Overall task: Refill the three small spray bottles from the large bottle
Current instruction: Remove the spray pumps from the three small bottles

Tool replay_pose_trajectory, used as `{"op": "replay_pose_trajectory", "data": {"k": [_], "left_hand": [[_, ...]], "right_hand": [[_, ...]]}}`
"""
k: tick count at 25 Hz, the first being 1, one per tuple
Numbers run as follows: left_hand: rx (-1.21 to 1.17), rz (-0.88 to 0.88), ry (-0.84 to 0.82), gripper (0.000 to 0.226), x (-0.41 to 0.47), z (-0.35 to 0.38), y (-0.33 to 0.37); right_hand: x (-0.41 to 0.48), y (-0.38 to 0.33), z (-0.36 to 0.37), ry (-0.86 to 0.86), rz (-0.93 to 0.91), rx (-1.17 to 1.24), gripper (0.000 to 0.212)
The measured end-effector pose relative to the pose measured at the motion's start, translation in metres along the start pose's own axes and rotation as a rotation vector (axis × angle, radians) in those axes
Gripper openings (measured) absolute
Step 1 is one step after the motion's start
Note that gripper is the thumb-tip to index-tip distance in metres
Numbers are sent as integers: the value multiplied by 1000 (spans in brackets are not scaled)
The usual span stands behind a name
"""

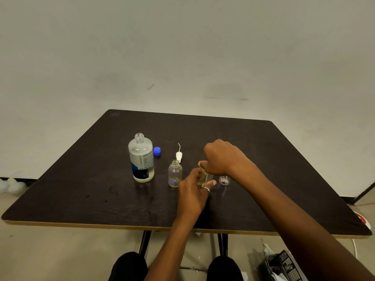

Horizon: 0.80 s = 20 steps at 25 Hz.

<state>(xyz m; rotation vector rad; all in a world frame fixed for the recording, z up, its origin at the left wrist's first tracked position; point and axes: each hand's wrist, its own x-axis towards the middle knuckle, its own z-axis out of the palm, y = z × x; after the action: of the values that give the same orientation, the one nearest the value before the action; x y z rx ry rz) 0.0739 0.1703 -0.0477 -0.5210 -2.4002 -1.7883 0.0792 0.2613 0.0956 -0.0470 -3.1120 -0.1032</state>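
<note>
Left hand (192, 192) grips middle spray bottle (205, 178), upright, neck up. Right hand (220, 159) curled round its top. Third bottle (224, 180) at its 3 o'clock, open bottle (175, 173) at 9, both upright. Sprayer (179, 156) lies behind. Large bottle (142, 159) at 10 o'clock, upright, uncapped, blue cap (157, 151) beside.

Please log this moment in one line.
left hand: holds middle small bottle | right hand: grips its top | large bottle: uncapped
</note>
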Motion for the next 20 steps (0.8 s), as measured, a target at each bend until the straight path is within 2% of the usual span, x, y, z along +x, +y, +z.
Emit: {"op": "replay_pose_trajectory", "data": {"k": [5, 9, 15, 20], "left_hand": [[-57, -24, -3, 35, 1, 2, -3], [-117, -9, -4, 39, 1, 3, -5], [-102, 8, -16, 41, 1, 2, -6], [-119, -11, -20, 42, 1, 1, -6]], "right_hand": [[-1, -1, -15, 10, -33, 11, 33], [-8, 2, -46, 91, -5, -25, 8], [-19, 11, -96, 211, 36, 43, 15], [-8, 7, -93, 223, 46, 53, 17]]}}
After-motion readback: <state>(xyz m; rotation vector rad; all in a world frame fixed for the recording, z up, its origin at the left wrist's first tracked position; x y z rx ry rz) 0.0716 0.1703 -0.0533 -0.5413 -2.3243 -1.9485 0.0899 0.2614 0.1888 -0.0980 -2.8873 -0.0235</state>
